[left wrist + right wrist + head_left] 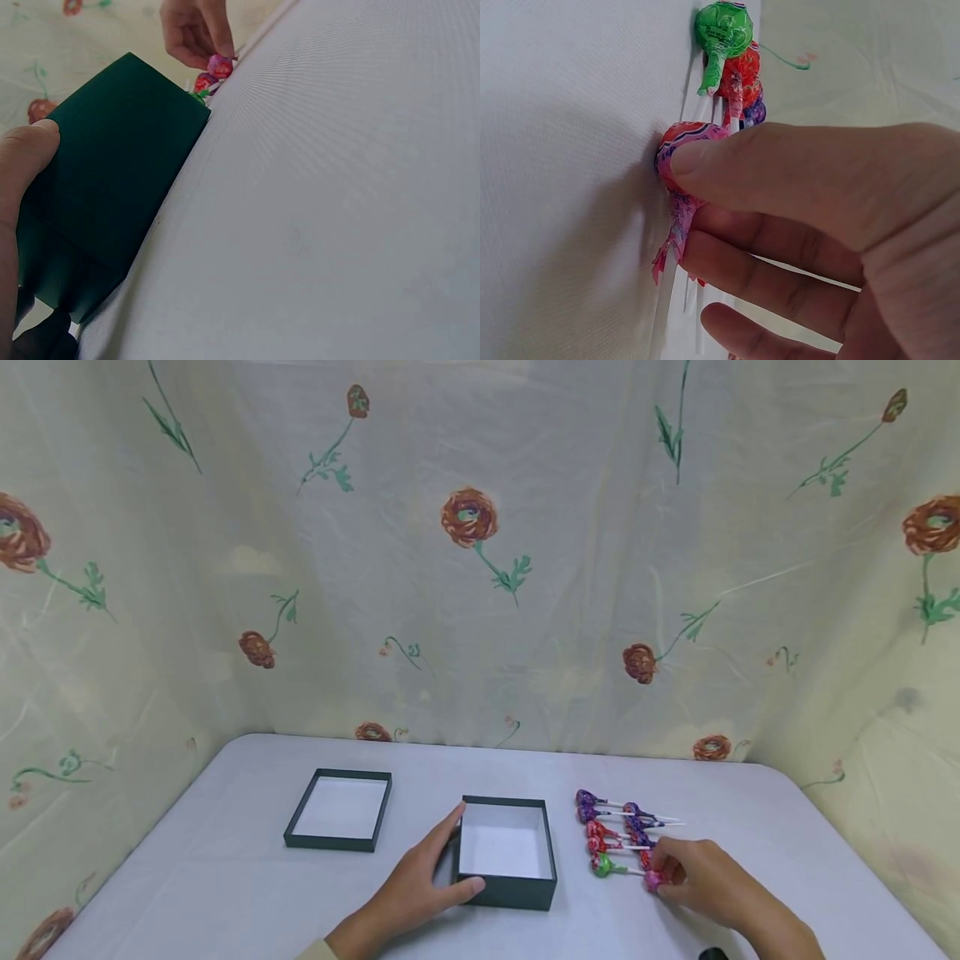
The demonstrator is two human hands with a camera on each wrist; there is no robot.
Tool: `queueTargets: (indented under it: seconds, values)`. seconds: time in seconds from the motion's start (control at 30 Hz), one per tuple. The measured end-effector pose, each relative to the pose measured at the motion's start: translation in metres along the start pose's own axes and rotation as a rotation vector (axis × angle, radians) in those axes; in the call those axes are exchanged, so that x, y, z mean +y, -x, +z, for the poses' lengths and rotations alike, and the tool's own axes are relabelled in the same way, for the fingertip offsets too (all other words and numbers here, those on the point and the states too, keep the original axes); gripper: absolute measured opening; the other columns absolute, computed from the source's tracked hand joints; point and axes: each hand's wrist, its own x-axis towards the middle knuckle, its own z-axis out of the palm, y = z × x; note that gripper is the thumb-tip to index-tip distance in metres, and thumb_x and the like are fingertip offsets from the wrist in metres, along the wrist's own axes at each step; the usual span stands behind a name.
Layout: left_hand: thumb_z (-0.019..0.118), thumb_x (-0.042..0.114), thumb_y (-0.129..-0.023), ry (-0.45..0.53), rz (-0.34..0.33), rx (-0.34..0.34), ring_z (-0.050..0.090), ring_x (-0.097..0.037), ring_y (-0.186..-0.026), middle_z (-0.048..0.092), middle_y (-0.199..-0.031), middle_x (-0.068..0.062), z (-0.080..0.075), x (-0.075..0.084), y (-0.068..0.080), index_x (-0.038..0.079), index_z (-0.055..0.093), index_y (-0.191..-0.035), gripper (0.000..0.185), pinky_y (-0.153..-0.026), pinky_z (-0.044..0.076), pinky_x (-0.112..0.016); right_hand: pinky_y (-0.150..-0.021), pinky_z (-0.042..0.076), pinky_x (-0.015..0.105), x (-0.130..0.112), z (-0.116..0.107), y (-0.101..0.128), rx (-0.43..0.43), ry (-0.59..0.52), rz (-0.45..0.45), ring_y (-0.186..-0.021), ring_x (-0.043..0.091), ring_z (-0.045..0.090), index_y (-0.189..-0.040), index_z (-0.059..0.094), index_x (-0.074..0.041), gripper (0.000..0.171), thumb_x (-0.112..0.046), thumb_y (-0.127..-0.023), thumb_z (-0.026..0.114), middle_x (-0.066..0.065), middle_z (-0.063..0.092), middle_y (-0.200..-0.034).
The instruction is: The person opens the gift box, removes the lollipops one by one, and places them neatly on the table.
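A dark green square box (517, 893) with a white inside stands upright on the table, its top uncovered. My left hand (416, 885) grips its left side, thumb at the near left corner and fingers along the side wall. To the right of the box, my right hand (708, 881) pinches a pink lollipop (694, 130) by its wrapped head, at the near end of a group of lollipops. Closest to it lies a green lollipop (602, 865). Red lollipops (596, 832) and purple lollipops (588, 799) lie farther back, white sticks pointing right.
A shallow dark green lid (330, 842), its white inside facing up, lies at the left of the box. White cloth covers the table (210, 860). A flowered curtain (525, 677) hangs behind and at both sides. Something small and black (712, 953) shows at the bottom edge.
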Motion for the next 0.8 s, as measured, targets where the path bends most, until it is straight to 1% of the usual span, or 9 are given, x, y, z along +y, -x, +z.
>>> queueTargets:
  seconds: [0.07, 0.3, 0.47, 0.73, 0.8]
  values:
    - [0.066, 0.061, -0.081, 0.001, 0.000, 0.000, 0.031, -0.025, -0.141, 0.030, -0.155, 0.002, 0.0001, -0.0002, 0.0000, 0.042, 0.016, -0.153, 0.090, -0.109, 0.027, -0.059, -0.060, 0.046, 0.024, -0.0004, 0.0008, -0.0001, -0.001, 0.001, 0.019, -0.067, 0.008, 0.049, -0.083, 0.062, -0.015, 0.019, -0.007, -0.076, 0.078, -0.008, 0.055, -0.072]
    - [0.065, 0.064, -0.080, -0.008, 0.000, 0.001, 0.030, -0.025, -0.141, 0.028, -0.156, 0.003, 0.0007, -0.0008, -0.0001, 0.040, 0.016, -0.153, 0.091, -0.109, 0.028, -0.059, -0.056, 0.041, 0.024, 0.0007, 0.0018, 0.0001, 0.017, 0.021, 0.011, -0.063, 0.008, 0.045, -0.082, 0.063, -0.016, 0.018, -0.007, -0.076, 0.078, -0.008, 0.051, -0.069]
    - [0.065, 0.064, -0.080, -0.004, 0.001, -0.001, 0.030, -0.025, -0.141, 0.029, -0.156, 0.002, 0.0006, -0.0010, -0.0002, 0.040, 0.016, -0.153, 0.091, -0.109, 0.028, -0.059, -0.056, 0.042, 0.023, 0.0001, 0.0015, 0.0005, 0.019, 0.020, 0.018, -0.064, 0.008, 0.046, -0.083, 0.063, -0.015, 0.018, -0.007, -0.076, 0.078, -0.008, 0.052, -0.069]
    - [0.065, 0.064, -0.080, -0.006, 0.005, 0.000, 0.030, -0.025, -0.141, 0.029, -0.156, 0.002, 0.0009, -0.0016, -0.0008, 0.041, 0.015, -0.153, 0.091, -0.109, 0.028, -0.059, -0.056, 0.042, 0.024, 0.0017, -0.0004, 0.0012, 0.030, 0.028, -0.028, -0.063, 0.005, 0.045, -0.084, 0.063, -0.015, 0.019, -0.006, -0.076, 0.078, -0.009, 0.053, -0.070]
    - [0.065, 0.064, -0.080, -0.005, 0.006, 0.001, 0.030, -0.025, -0.141, 0.029, -0.156, 0.002, 0.0008, -0.0017, -0.0008, 0.041, 0.015, -0.153, 0.091, -0.109, 0.028, -0.059, -0.056, 0.042, 0.023, 0.0017, -0.0010, 0.0010, 0.023, 0.024, -0.014, -0.063, 0.005, 0.045, -0.084, 0.063, -0.016, 0.019, -0.007, -0.076, 0.078, -0.009, 0.053, -0.070]
